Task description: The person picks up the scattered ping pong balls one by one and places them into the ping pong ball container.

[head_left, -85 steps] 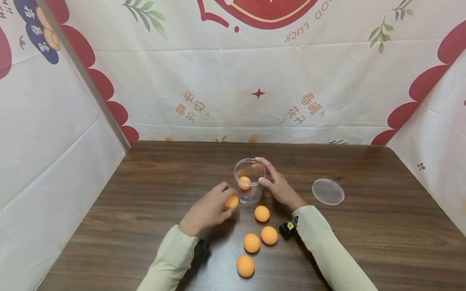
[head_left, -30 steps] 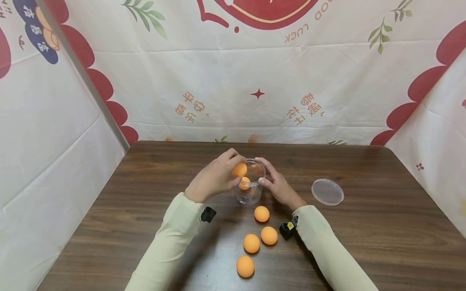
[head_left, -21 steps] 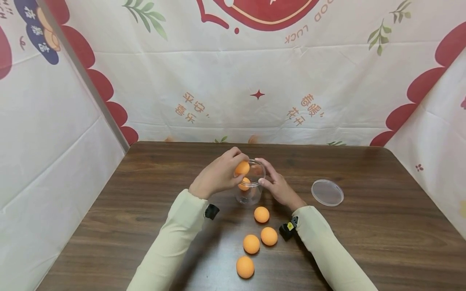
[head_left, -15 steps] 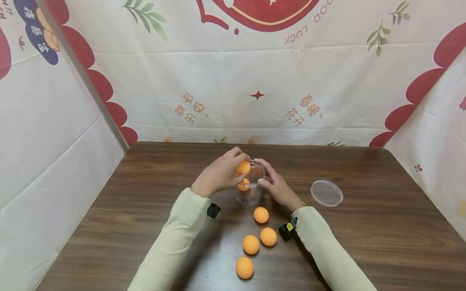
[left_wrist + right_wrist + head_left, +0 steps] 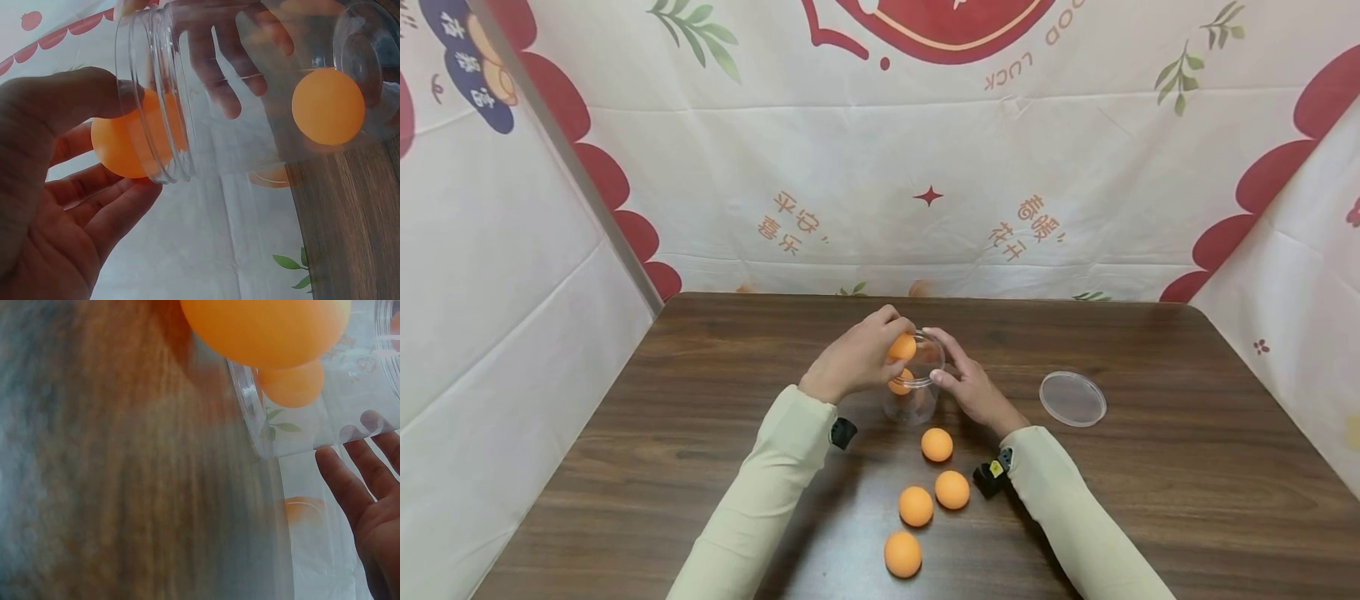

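Note:
A clear plastic jar [image 5: 913, 406] stands upright on the table, its mouth uncovered. My left hand [image 5: 855, 358] pinches an orange ping-pong ball [image 5: 903, 346] between thumb and fingers at the jar's rim. The left wrist view puts that ball partly within the mouth, the thumb against its side. Another orange ping-pong ball [image 5: 328, 106] lies at the bottom inside the jar. On the jar's right side, my right hand [image 5: 973, 390] grips the wall near the rim with spread fingers and thumb. In the right wrist view, its fingertips [image 5: 328, 459] touch the clear wall.
Several loose orange balls lie in front of the jar: one close to it [image 5: 937, 445], others nearer the front, such as the nearest ball [image 5: 902, 554]. A clear round lid [image 5: 1072, 399] lies flat to the right on the brown wooden table [image 5: 1187, 467]. Printed cloth [image 5: 850, 150] hangs behind.
My left hand has lifted its ball from low beside the jar up to the mouth, then edged slightly right. The right hand and jar stay in place.

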`<state>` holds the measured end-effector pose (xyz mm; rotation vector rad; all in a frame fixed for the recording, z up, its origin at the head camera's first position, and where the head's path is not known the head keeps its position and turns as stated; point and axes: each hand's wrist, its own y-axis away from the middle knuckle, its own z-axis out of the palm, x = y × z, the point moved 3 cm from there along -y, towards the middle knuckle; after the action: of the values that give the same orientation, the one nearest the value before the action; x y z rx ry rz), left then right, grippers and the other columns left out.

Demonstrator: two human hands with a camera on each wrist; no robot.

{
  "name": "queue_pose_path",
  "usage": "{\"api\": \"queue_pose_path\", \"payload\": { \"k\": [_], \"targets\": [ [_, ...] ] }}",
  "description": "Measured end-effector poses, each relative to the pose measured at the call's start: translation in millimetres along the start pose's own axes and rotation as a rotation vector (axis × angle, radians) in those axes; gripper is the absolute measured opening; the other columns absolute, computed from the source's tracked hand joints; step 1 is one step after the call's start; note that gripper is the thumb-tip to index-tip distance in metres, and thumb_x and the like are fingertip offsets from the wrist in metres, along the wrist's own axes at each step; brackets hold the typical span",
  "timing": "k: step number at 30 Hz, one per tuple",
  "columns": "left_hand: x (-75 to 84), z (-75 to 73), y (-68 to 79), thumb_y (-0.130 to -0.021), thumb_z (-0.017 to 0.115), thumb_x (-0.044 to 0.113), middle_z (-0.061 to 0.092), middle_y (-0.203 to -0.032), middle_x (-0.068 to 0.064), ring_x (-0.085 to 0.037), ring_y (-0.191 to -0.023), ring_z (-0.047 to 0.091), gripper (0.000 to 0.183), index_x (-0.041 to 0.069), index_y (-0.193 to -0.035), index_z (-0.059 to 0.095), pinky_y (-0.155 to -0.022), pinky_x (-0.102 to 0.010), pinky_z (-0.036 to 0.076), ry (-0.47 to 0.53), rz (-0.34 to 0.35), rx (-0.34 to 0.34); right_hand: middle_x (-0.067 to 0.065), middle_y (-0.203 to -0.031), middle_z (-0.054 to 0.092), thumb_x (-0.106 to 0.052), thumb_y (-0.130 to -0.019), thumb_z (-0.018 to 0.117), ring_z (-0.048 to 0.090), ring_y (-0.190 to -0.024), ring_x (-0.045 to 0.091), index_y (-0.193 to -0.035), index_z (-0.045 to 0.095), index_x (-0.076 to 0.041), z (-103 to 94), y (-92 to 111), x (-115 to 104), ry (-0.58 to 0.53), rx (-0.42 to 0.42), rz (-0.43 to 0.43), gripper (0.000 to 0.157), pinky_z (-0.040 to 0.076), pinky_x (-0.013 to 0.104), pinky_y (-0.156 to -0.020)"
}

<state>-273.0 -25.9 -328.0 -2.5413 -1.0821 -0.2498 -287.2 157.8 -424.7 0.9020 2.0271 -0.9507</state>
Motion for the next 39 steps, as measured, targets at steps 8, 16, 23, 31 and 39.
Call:
{"api": "queue_pose_path", "payload": {
  "k": [8,16,23,31,39],
  "targets": [
    [0.4,-1.2,-0.3,-0.082,0.072,0.007,0.054,-0.108,-0.01,-0.016,-0.085,0.057,0.037,0.002,-0.117,0.06,-0.075,-0.027,0.052,-0.005,0.009,0.011,0.02,-0.143,0.043,-0.02,-0.097,0.048,0.047,-0.126,0.043,-0.149,0.025,-0.02,-1.2,-0.6,-1.2,0.011,0.002,-0.001,0.058,0.038,0.065,-0.097],
    [-0.4,-0.3,0.0,-0.082,0.072,0.007,0.054,-0.108,-0.01,-0.016,-0.085,0.056,0.038,0.002,-0.118,0.06,-0.075,-0.027,0.052,0.011,0.005,0.007,0.021,-0.141,0.045,-0.017,-0.096,0.047,0.049,-0.123,0.043,-0.149,0.025,-0.019,-0.4,0.1,-2.3,0.013,0.005,-0.001,0.057,0.04,0.063,-0.095],
    [-1.5,1.2,1.1,-0.082,0.071,0.007,0.055,-0.109,-0.011,-0.017,-0.085,0.056,0.037,0.003,-0.117,0.06,-0.075,-0.028,0.051,0.019,0.018,0.001,0.021,-0.139,0.047,-0.005,-0.093,0.047,0.05,-0.122,0.042,-0.148,0.026,-0.015,1.8,-0.5,-1.3,-0.01,0.006,-0.031,0.06,0.038,0.063,-0.098],
    [-0.7,0.6,1.0,-0.082,0.072,0.007,0.056,-0.11,-0.012,-0.019,-0.088,0.058,0.037,0.002,-0.116,0.06,-0.078,-0.029,0.052,0.01,0.049,0.013,0.021,-0.141,0.045,-0.004,-0.093,0.047,0.045,-0.128,0.042,-0.148,0.025,-0.016,1.8,-0.4,-2.6,-0.013,0.007,-0.004,0.061,0.036,0.062,-0.101],
    [0.4,-0.3,2.2,-0.081,0.073,0.008,0.056,-0.108,-0.012,-0.017,-0.085,0.057,0.037,0.002,-0.116,0.061,-0.076,-0.028,0.052,0.006,0.046,0.017,0.021,-0.142,0.043,-0.003,-0.093,0.047,0.04,-0.131,0.042,-0.148,0.025,-0.015,1.7,-0.5,-3.1,-0.004,0.011,0.004,0.06,0.035,0.063,-0.102]
  ]
}}
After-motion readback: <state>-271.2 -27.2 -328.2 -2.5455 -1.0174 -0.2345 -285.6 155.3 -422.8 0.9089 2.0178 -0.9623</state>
